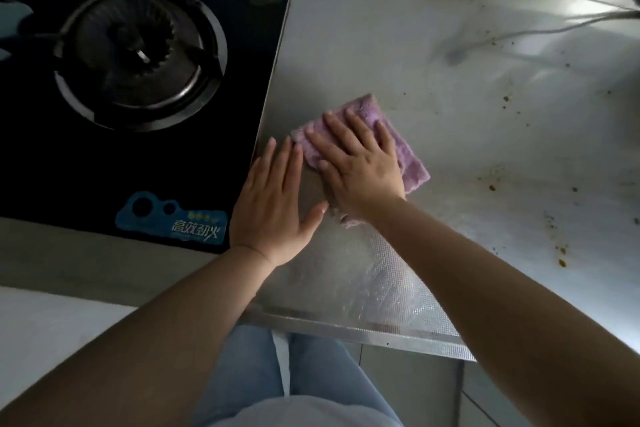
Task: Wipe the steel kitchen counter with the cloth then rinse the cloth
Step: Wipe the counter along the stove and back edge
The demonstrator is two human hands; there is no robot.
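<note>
I have my right hand [360, 170] pressed flat, fingers straight and slightly apart, on the folded purple fluffy cloth [412, 163], which lies on the grey steel desk [381, 55] just right of the black glass gas hob [145, 87]; my left hand [273, 198] rests open beside it, fingers straight and together, holding nothing. Brown crumbs and stains [491, 184] dot the desk to the right, so I judge the wiping barely begun, with rinsing not yet done.

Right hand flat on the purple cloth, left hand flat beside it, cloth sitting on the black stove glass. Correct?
One thing is off: the purple cloth lies on the steel counter, just right of the black stove, not on its glass. The head view shows it. The right hand is flat on the cloth and the left hand is flat beside it.
</note>
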